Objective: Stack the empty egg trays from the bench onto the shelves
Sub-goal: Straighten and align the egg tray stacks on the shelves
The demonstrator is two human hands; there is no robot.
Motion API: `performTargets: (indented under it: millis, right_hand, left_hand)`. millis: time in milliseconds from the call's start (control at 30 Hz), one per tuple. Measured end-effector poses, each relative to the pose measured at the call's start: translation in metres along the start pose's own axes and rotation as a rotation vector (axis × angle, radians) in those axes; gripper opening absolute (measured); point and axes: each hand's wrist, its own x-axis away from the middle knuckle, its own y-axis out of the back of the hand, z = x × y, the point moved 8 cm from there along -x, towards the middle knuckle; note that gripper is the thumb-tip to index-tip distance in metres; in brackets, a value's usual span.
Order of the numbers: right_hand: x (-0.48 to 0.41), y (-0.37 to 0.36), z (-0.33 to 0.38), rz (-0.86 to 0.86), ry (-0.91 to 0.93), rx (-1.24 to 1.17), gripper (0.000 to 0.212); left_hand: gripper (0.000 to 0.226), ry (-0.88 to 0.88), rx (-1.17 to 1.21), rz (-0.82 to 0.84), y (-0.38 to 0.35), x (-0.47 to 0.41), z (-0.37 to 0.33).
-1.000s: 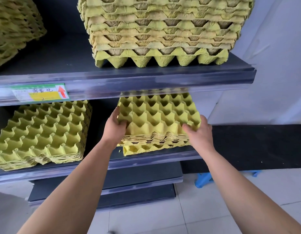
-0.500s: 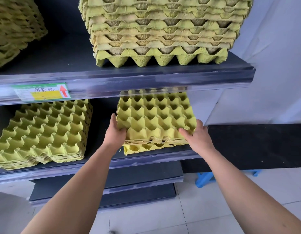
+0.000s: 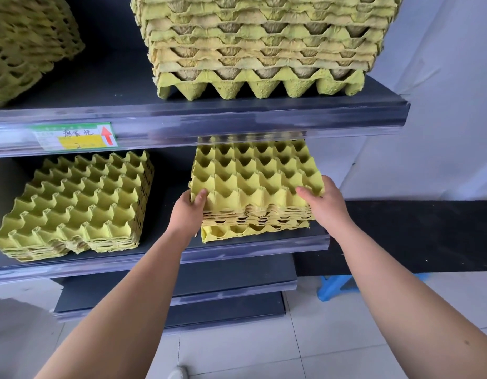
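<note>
Yellow moulded-pulp egg trays [image 3: 253,187], nested into a low stack, sat on the right part of the dark grey middle shelf [image 3: 264,246], and both hands were on them. The left hand [image 3: 187,213] held the near left corner, its fingers [image 3: 200,195] clamped on the rim with the thumb over the top. The right hand [image 3: 328,207] held the near right corner the same way, thumb on top and the rest hidden behind the edge.

A grip at both front corners probably kept the thin, flexible pulp level. It would also let the person steer the stack squarely in under the dark grey upper shelf [image 3: 264,116] just above. The upper trays lay a little further back than the bottom one, whose front edge poked out toward the shelf lip. The step therefore looked like seating and squaring rather than carrying.

A second yellow tray stack [image 3: 78,203] stood well apart on the left of the same shelf. A taller yellow tray pile [image 3: 264,42] filled the shelf above, which may be why this level was chosen.
</note>
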Motion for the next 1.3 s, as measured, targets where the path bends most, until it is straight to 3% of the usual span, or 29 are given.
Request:
performTargets:
  millis: [133,300,367,500,600,667,733,800,867,967,1100,1200,1300]
  right_hand:
    - [-0.008,0.008,0.009,-0.029,0.004,-0.033,0.076]
    - [-0.010,-0.004,-0.001,0.051,-0.058,0.052,0.071]
    - [-0.011,-0.007,-0.003,0.064,-0.067,0.073,0.068]
    - [-0.017,0.001,0.005,0.008,-0.037,-0.038,0.046]
    - [-0.015,0.005,0.007,-0.051,-0.045,-0.198,0.036]
    - [-0.006,0.000,0.003,-0.072,-0.047,-0.279,0.035]
    - [0.006,-0.003,0.000,-0.113,-0.038,-0.320,0.034]
    - [0.014,0.000,-0.004,-0.164,-0.037,-0.358,0.033]
    - [0.022,0.001,-0.008,-0.191,-0.056,-0.399,0.037]
    - [0.037,-0.011,-0.005,-0.186,-0.070,-0.433,0.054]
    - [0.046,-0.025,0.004,-0.166,-0.053,-0.488,0.065]
    - [0.049,-0.024,0.006,-0.100,-0.043,-0.478,0.070]
    - [0.043,-0.010,0.002,-0.076,-0.043,-0.404,0.074]
  left_hand:
    - [0.028,-0.054,0.097,-0.024,0.000,-0.001,-0.011]
    - [0.065,0.086,-0.143,0.041,-0.004,-0.006,-0.007]
    - [0.063,0.115,-0.145,0.056,-0.006,-0.007,-0.005]
    - [0.051,0.033,0.051,0.037,-0.001,-0.006,-0.010]
    - [0.089,0.044,0.411,-0.069,0.006,0.003,-0.010]
    - [0.081,0.069,0.606,-0.094,-0.005,0.015,-0.012]
    - [0.071,0.123,0.632,-0.114,-0.019,0.026,-0.014]
    - [0.097,0.184,0.678,-0.079,-0.034,0.028,-0.010]
    - [0.115,0.210,0.772,0.029,-0.051,0.031,-0.012]
    - [0.109,0.248,0.820,0.176,-0.086,0.049,-0.025]
    - [0.127,0.342,0.852,0.172,-0.112,0.062,-0.035]
    - [0.096,0.367,0.837,0.112,-0.105,0.058,-0.026]
    - [0.083,0.330,0.839,0.154,-0.088,0.049,-0.019]
